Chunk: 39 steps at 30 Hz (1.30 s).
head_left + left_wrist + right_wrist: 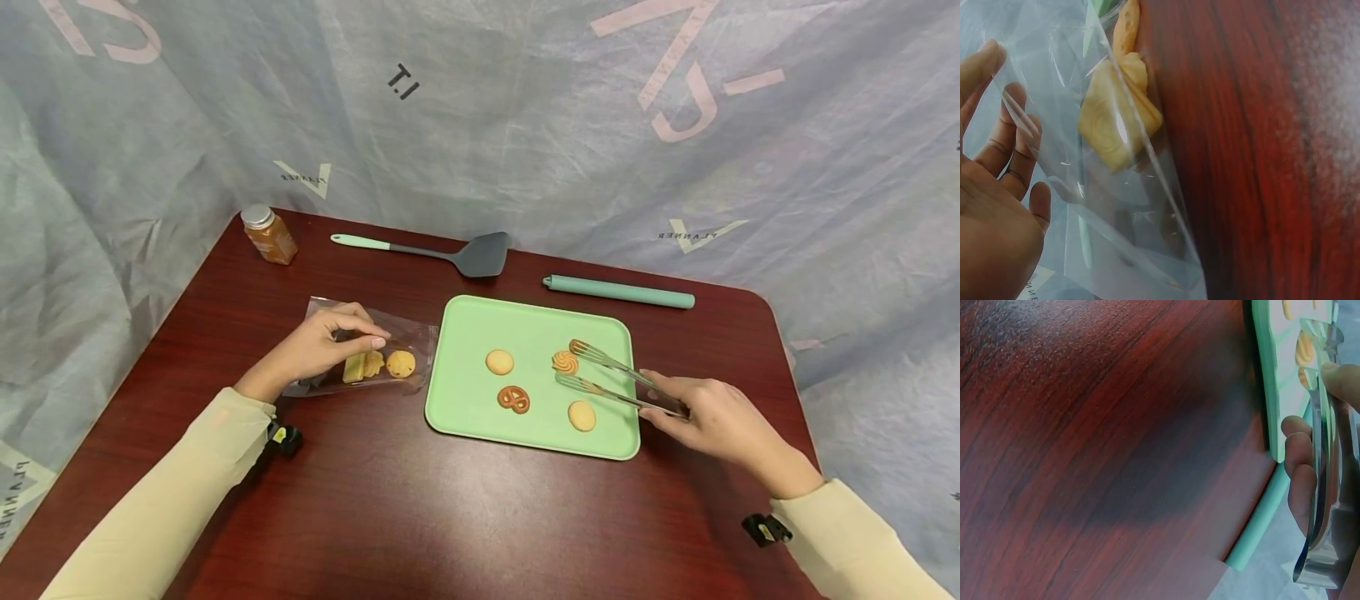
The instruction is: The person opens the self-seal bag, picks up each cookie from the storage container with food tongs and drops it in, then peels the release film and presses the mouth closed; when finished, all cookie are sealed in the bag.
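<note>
My left hand (324,343) pinches the upper film of a clear plastic bag (420,333) between thumb and fingertips, lifting it. Inside the bag lie a round cookie (401,364) and square yellow biscuits (1116,119). With my right hand (708,417) I grip metal tongs (622,367), their two tips spread apart on either side of a swirl cookie (566,362). That cookie rests on a light green tray (465,333). Two pale round cookies (499,362) and a brown pretzel-shaped cookie (513,399) also lie on the tray.
Behind the tray are a spatula (480,256) with a mint handle and a green rod (622,292). A spice jar (270,236) with a silver lid stands at the far left corner. Grey sheeting (480,125) hangs behind the dark red table (480,517).
</note>
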Each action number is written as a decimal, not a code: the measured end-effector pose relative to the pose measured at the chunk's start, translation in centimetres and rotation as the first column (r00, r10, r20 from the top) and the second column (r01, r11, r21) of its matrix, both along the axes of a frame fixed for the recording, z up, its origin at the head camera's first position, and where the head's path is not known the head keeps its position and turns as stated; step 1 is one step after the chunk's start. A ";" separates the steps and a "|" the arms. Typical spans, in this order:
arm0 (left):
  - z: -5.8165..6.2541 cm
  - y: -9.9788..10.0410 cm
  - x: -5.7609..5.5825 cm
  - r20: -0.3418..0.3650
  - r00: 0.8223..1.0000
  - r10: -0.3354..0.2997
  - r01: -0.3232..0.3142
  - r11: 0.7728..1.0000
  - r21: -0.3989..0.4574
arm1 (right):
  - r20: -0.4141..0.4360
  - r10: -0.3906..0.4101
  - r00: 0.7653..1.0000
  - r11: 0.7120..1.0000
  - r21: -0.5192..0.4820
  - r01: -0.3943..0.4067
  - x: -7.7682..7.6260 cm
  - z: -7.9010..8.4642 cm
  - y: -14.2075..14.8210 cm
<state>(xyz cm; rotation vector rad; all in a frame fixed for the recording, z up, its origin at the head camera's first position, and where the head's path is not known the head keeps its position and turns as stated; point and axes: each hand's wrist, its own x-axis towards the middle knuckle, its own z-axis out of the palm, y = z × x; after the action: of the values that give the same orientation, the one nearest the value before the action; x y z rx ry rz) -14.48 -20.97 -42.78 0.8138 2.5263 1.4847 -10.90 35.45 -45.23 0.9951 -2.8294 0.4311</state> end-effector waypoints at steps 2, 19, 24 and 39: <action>0.0 0.0 0.0 0.000 1.000 0.001 -0.001 1.000 0.002 | 0.000 -0.002 1.000 1.000 0.002 0.002 0.0 0.0 0.0; -0.1 -0.1 0.1 -0.004 1.000 0.006 -0.006 1.000 0.013 | 0.008 -0.004 1.000 1.000 -0.001 0.004 0.0 0.1 -0.1; -0.1 -0.1 0.1 -0.011 1.000 0.005 -0.005 1.000 0.017 | 0.016 0.003 1.000 1.000 -0.006 -0.003 0.0 0.0 0.0; -0.1 -0.1 0.2 0.004 1.000 0.007 -0.007 1.000 0.014 | 0.005 0.033 0.999 0.999 -0.019 -0.033 0.0 -0.1 -0.1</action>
<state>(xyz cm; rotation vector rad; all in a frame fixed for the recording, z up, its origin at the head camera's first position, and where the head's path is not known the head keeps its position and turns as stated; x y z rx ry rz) -14.32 -21.06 -42.83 0.8049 2.5212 1.5067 -10.92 35.36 -45.30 1.0398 -2.8123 0.4636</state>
